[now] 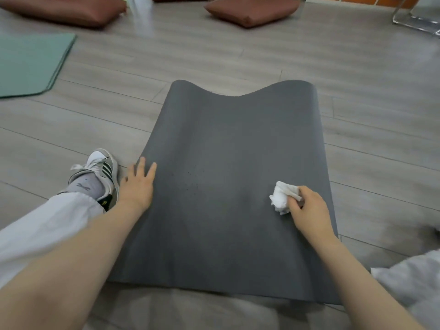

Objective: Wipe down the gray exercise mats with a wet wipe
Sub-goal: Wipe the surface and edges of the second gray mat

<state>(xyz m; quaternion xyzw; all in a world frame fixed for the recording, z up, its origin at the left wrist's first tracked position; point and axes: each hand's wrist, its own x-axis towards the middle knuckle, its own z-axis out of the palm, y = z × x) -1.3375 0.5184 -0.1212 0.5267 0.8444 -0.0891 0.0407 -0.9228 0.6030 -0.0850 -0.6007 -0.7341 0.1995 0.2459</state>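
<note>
Right hand (pixel 309 206) gripping wet wipe (pixel 282 197), gray mat (pixel 226 163), three-stripe sneaker (pixel 102 167)

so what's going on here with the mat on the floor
A person crouched on the wood-look floor is wiping a dark gray foam exercise mat. Their right hand grips a crumpled white wet wipe against the mat near its right edge, while the left hand rests flat on the left edge, fingers spread. The mat's far end curls up. A folded green mat and brown cushions lie further off.
</note>
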